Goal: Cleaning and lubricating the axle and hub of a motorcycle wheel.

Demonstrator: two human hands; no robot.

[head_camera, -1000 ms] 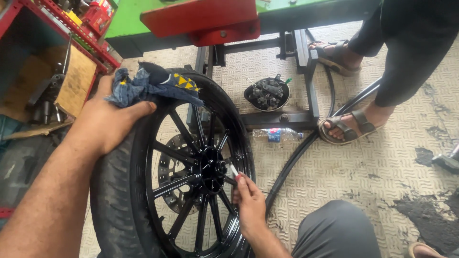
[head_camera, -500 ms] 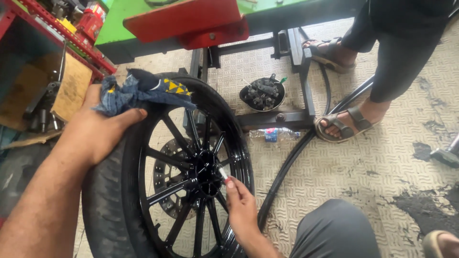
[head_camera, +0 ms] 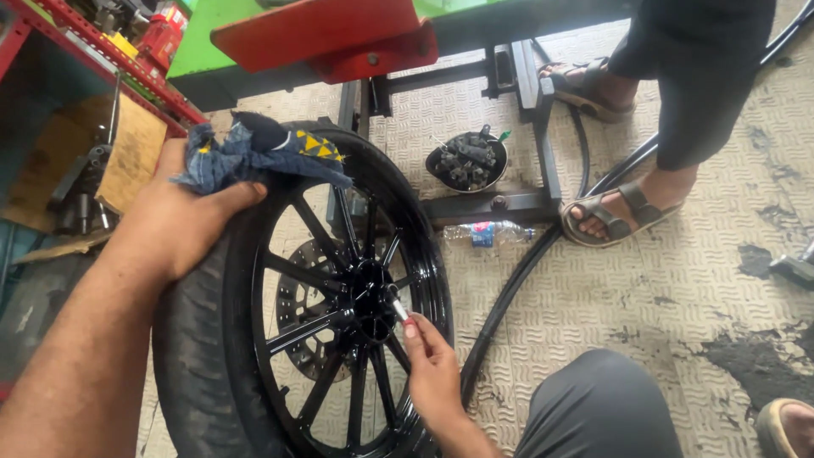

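A black motorcycle wheel [head_camera: 254, 339] with spokes and a tyre stands upright on the floor in front of me. My left hand [head_camera: 182, 216] grips the top of the tyre and holds a dark blue rag [head_camera: 254, 153] with yellow triangles against it. My right hand [head_camera: 428, 360] is at the black hub [head_camera: 369, 297], its fingertips pinching a small silver metal piece [head_camera: 397, 307] that sticks out of the hub. A brake disc [head_camera: 297, 314] shows behind the spokes.
Another person in sandals [head_camera: 606, 216] stands at the right by a black metal frame [head_camera: 492, 203]. A black bowl of metal parts [head_camera: 466, 161] and a plastic bottle [head_camera: 487, 231] lie near it. A red and green machine [head_camera: 339, 34] is above; a red shelf [head_camera: 93, 51] at left.
The view has shifted slightly. My right hand has moved up from the lower spokes to the hub and taken the silver piece in its fingertips. My left hand stays on the tyre with the rag.
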